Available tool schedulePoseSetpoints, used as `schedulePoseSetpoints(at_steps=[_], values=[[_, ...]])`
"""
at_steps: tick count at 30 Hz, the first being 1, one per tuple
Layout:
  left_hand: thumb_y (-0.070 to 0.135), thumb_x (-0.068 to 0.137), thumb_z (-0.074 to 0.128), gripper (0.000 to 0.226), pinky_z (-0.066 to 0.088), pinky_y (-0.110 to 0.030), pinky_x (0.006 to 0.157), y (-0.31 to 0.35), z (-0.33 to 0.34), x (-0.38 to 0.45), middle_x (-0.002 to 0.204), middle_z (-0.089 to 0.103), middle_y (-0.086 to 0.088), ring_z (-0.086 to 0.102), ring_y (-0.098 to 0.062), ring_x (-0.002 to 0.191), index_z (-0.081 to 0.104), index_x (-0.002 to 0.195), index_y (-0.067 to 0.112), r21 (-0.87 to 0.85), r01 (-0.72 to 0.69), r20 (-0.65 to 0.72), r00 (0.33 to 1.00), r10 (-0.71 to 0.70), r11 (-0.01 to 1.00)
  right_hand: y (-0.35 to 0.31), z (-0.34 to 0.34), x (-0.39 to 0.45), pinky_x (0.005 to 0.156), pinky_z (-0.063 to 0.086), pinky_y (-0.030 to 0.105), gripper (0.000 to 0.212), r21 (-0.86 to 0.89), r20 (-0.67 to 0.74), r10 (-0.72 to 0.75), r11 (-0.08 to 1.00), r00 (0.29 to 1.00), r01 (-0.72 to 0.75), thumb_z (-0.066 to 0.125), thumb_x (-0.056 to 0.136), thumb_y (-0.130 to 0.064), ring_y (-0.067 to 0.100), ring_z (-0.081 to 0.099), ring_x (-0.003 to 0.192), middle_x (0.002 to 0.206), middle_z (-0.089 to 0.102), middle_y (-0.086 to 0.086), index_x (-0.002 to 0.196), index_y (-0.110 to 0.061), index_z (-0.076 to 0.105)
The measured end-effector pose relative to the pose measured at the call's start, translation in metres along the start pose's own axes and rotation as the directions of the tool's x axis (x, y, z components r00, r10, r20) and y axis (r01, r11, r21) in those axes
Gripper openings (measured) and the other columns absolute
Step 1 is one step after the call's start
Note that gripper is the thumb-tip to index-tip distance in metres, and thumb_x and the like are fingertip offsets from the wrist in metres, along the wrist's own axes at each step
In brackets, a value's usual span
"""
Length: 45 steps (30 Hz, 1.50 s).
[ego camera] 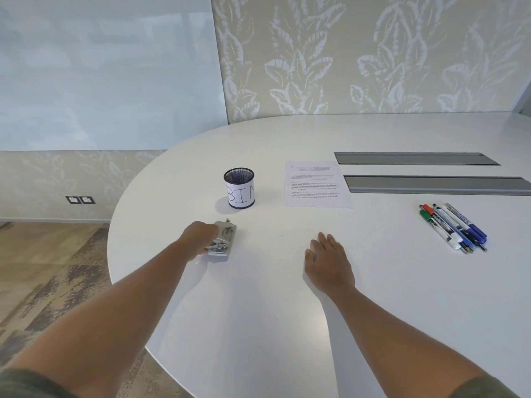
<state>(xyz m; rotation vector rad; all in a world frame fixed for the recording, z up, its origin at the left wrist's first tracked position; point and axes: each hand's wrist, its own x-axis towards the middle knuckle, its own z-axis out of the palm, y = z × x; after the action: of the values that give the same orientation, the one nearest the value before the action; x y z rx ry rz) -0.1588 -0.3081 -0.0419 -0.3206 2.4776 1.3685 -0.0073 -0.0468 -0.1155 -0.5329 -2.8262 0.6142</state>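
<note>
A silver metal stapler-like tool (224, 239) lies on the white round table (258, 297), left of centre. My left hand (198, 238) grips its left side with curled fingers. My right hand (329, 261) rests flat on the table, palm down, fingers straight, holding nothing. Behind the tool stands a black mesh cup (239, 188) with a white label reading "BIN". A printed sheet of paper (316, 185) lies to the right of the cup. Several marker pens (454, 226) lie in a bunch at the right.
Two grey cable slots (416, 158) (436, 184) are set into the table top behind the paper. The table's curved edge runs close to the left of my left hand, with floor below. A glass board and patterned wall stand behind.
</note>
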Motion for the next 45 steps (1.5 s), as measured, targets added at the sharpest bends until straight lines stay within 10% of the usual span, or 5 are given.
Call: schedulePoseSetpoints(at_steps=[6, 21, 30, 38, 45], values=[[0.022, 0.087, 0.054, 0.016, 0.046, -0.032, 0.075, -0.012, -0.021, 0.008, 0.081, 0.062, -0.008, 0.059, -0.028, 0.084, 0.059, 0.08, 0.009, 0.109, 0.004, -0.063, 0.998, 0.003, 0.994, -0.001, 0.0, 0.0, 0.122, 0.011, 0.034, 0.043, 0.0, -0.002, 0.005, 1.0, 1.0, -0.005, 0.031, 0.099, -0.032, 0.019, 0.012, 0.15, 0.161, 0.024, 0.002, 0.134, -0.017, 0.051], [0.029, 0.078, 0.052, 0.019, 0.032, -0.023, 0.052, -0.021, -0.023, 0.005, 0.065, 0.055, -0.005, 0.046, -0.022, 0.056, 0.058, 0.074, 0.01, 0.273, 0.005, -0.064, 0.998, 0.013, 0.962, 0.0, 0.0, -0.001, 0.119, 0.02, 0.034, 0.033, 0.029, -0.042, 0.001, 1.0, 0.999, 0.0, 0.037, 0.098, -0.032, 0.02, 0.019, 0.148, 0.157, 0.035, 0.001, 0.115, -0.015, 0.06], [0.05, 0.085, 0.064, 0.041, 0.046, -0.04, 0.094, 0.005, 0.003, -0.005, 0.119, 0.065, -0.002, 0.048, -0.027, 0.126, 0.065, 0.116, 0.023, 0.425, -0.192, -0.282, 0.901, 0.331, 0.885, -0.005, 0.003, 0.002, 0.116, 0.027, 0.034, 0.033, 0.06, -0.091, 0.042, 0.998, 0.995, -0.036, 0.043, 0.096, -0.031, 0.019, 0.025, 0.146, 0.152, 0.042, 0.0, 0.115, -0.014, 0.064], [0.045, 0.079, 0.071, 0.013, 0.047, -0.027, 0.079, 0.009, 0.054, -0.035, 0.093, 0.072, 0.018, 0.066, -0.008, 0.094, 0.07, 0.084, 0.033, 0.371, -0.455, 0.101, 0.887, 0.451, 0.81, -0.017, 0.009, 0.01, 0.113, 0.03, 0.035, 0.024, 0.082, -0.168, 0.008, 0.997, 0.986, 0.006, 0.05, 0.092, -0.025, 0.02, 0.042, 0.127, 0.13, 0.057, 0.0, 0.096, -0.011, 0.07], [0.036, 0.078, 0.077, 0.023, 0.05, -0.025, 0.076, -0.002, 0.075, -0.043, 0.093, 0.068, 0.011, 0.06, -0.008, 0.082, 0.076, 0.101, 0.032, 0.304, -0.603, 0.394, 0.784, 0.479, 0.738, -0.02, 0.011, 0.021, 0.117, 0.021, 0.036, 0.024, 0.085, -0.18, -0.017, 0.996, 0.984, 0.032, 0.052, 0.091, -0.026, 0.016, 0.048, 0.124, 0.12, 0.059, -0.003, 0.099, -0.013, 0.07]])
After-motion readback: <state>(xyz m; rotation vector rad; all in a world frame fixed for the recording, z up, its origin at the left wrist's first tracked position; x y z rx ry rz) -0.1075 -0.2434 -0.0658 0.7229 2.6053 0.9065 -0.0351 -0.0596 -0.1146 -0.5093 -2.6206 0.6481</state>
